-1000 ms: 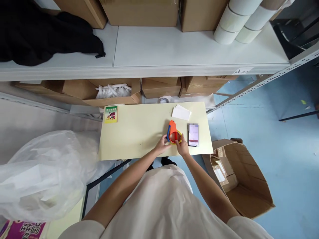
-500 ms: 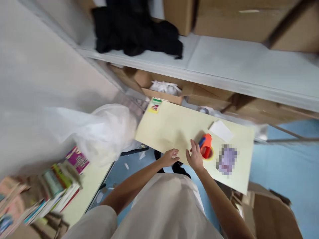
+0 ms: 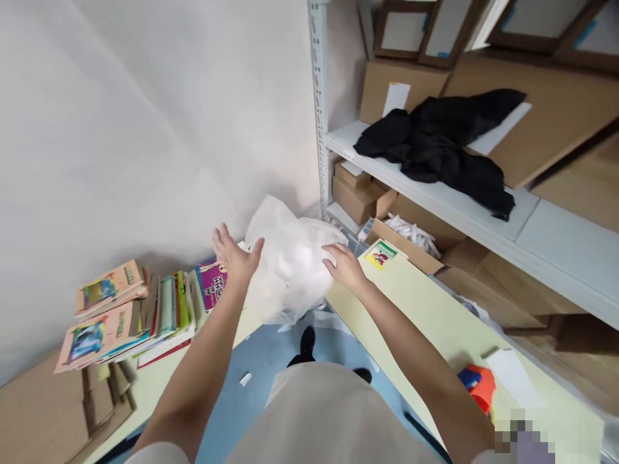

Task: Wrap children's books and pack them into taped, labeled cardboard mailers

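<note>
A large white translucent plastic bag point(image 3: 290, 264) stands bunched up in the corner between two pale yellow tables. To its left my left hand point(image 3: 236, 258) is raised, its fingers spread and holding nothing. My right hand point(image 3: 344, 265) reaches the bag's right side with fingers apart; whether the fingertips touch the plastic I cannot tell. A purple book point(image 3: 211, 283) leans just behind my left hand. Beyond my right hand, a small green and yellow booklet point(image 3: 382, 254) lies on the right table point(image 3: 411, 309).
Stacked books point(image 3: 104, 328) and flattened cardboard point(image 3: 43, 406) lie on the left. An orange tape dispenser point(image 3: 481, 386) and a white card point(image 3: 515, 376) lie on the right table. Black cloth point(image 3: 442, 145) drapes over a shelf point(image 3: 411, 177) with cardboard boxes. Scraps lie on the blue floor point(image 3: 271, 361).
My view has swung left toward the corner. Both hands have moved from the table edge by the tape dispenser to either side of the plastic bag, wider apart than before.
</note>
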`<state>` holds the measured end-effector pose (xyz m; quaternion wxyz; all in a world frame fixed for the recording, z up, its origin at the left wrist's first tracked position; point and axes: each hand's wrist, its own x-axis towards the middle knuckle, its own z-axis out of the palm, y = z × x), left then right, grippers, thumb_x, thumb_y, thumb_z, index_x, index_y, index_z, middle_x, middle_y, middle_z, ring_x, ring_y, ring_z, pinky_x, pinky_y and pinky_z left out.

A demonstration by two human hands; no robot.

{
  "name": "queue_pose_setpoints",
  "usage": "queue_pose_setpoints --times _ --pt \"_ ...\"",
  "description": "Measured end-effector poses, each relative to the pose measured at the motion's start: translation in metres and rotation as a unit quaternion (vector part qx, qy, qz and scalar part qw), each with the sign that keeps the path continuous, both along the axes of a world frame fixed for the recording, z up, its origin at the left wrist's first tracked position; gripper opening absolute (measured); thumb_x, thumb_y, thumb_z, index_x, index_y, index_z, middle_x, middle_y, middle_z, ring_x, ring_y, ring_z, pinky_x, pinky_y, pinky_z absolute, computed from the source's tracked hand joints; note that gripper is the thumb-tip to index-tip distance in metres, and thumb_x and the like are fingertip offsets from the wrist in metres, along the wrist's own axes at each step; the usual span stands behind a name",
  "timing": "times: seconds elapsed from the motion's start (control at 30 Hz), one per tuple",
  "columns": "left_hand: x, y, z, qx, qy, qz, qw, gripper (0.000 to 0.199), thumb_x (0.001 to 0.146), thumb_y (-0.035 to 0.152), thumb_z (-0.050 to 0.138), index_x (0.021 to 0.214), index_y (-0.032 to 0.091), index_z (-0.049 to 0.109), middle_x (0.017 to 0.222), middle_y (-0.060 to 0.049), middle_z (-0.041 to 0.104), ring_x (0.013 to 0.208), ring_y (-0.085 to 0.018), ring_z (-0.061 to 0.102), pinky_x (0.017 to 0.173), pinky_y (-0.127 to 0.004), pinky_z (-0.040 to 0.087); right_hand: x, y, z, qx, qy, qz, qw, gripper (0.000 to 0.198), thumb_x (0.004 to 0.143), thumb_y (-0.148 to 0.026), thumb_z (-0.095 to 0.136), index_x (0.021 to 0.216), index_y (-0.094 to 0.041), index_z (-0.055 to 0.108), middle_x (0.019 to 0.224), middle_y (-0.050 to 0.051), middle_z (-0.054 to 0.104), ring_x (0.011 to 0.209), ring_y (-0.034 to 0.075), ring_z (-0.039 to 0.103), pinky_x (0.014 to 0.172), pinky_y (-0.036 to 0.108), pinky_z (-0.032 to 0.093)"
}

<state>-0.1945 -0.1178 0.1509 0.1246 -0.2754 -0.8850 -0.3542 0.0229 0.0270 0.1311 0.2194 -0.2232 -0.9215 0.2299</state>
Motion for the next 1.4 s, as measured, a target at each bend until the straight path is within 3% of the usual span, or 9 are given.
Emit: queue_pose_setpoints --times 0.13,0.27,0.4,0.57,0.67,0.9,1.03,1.17,1.4 --pt "-0.067 0.027 0.015 -0.126 -0.043 -0.116 0.984 0.032 0.084 0.033 0.051 0.111 0.021 0.061 0.117 -0.012 0.064 0.115 -0.032 0.053 0.105 -0.059 0.022 -0.086 0.003 0.043 0.082 0.009 -0.018 0.996 0.043 0.083 -0.024 0.059 0.126 -0.019 0.053 0.129 0.012 0.049 0.117 0.026 0.045 0.101 0.042 0.037" --pt "-0.08 0.039 0.028 -0.159 0.042 -0.208 0.964 0.026 0.089 0.024 0.042 0.1 0.022 0.065 0.093 -0.008 0.072 0.092 -0.026 0.065 0.106 -0.061 0.014 -0.147 -0.005 0.086 0.199 -0.024 0.008 0.98 0.052 0.079 -0.018 0.065 0.128 -0.025 0.049 0.143 0.01 0.036 0.127 0.029 0.033 0.104 0.05 0.026" --pt "-0.084 0.036 0.057 -0.079 0.129 -0.284 0.947 0.025 0.089 0.025 0.044 0.108 0.024 0.061 0.091 -0.006 0.072 0.089 -0.022 0.065 0.11 -0.058 0.007 -0.174 -0.005 0.12 0.269 -0.067 0.021 0.961 0.018 0.087 -0.019 0.054 0.102 -0.023 0.063 0.118 0.008 0.059 0.118 0.026 0.041 0.106 0.055 0.014" --pt "-0.099 0.037 0.069 0.094 0.062 -0.258 0.96 0.046 0.081 0.035 0.061 0.123 0.024 0.048 0.099 -0.008 0.069 0.1 -0.026 0.062 0.109 -0.058 0.018 -0.152 0.016 0.152 0.237 -0.014 -0.069 0.969 0.019 0.091 -0.027 0.045 0.089 -0.021 0.063 0.089 0.004 0.065 0.101 0.024 0.051 0.102 0.054 0.015" --pt "-0.105 0.051 0.06 0.216 -0.068 -0.323 0.919 0.079 0.071 0.044 0.07 0.135 0.025 0.029 0.115 -0.011 0.061 0.098 -0.024 0.063 0.097 -0.05 0.042 -0.127 0.03 0.169 0.197 0.071 -0.107 0.972 0.021 0.092 -0.03 0.042 0.091 -0.021 0.061 0.085 0.002 0.064 0.09 0.021 0.056 0.098 0.047 0.026" --pt "-0.094 0.097 0.047 0.186 -0.148 -0.413 0.879 0.098 0.049 0.046 0.084 0.133 0.025 0.036 0.138 -0.014 0.042 0.129 -0.033 0.041 0.105 -0.051 0.034 -0.057 0.036 0.203 0.151 0.296 -0.238 0.913 0.018 0.09 -0.036 0.046 0.087 -0.022 0.055 0.077 0.001 0.058 0.068 0.015 0.054 0.067 0.029 0.043" --pt "-0.073 0.111 0.051 0.089 -0.303 -0.417 0.852 0.11 0.053 0.043 0.083 0.142 0.021 0.023 0.138 -0.021 0.042 0.122 -0.034 0.049 0.096 -0.048 0.044 0.006 0.031 0.192 0.18 0.361 -0.355 0.843 0.017 0.088 -0.036 0.05 0.08 -0.021 0.053 0.073 0.001 0.054 0.066 0.014 0.052 0.063 0.028 0.043" --pt "-0.033 0.12 0.057 -0.071 -0.425 -0.517 0.74 0.083 0.066 0.041 0.074 0.137 0.018 0.036 0.108 -0.015 0.066 0.084 -0.026 0.068 0.072 -0.041 0.056 0.085 0.017 0.146 0.136 0.34 -0.484 0.795 0.02 0.085 -0.039 0.053 0.081 -0.02 0.054 0.071 0.0 0.053 0.064 0.014 0.052 0.061 0.028 0.044" --pt "0.067 0.162 0.031 -0.11 -0.258 -0.639 0.716 0.048 0.069 0.033 0.065 0.114 0.019 0.057 0.105 -0.007 0.068 0.091 -0.02 0.065 0.078 -0.033 0.053 0.223 -0.058 0.037 -0.078 0.3 -0.564 0.765 0.049 0.073 -0.04 0.064 0.114 -0.021 0.044 0.077 -0.002 0.059 0.054 0.011 0.054 0.049 0.024 0.046"
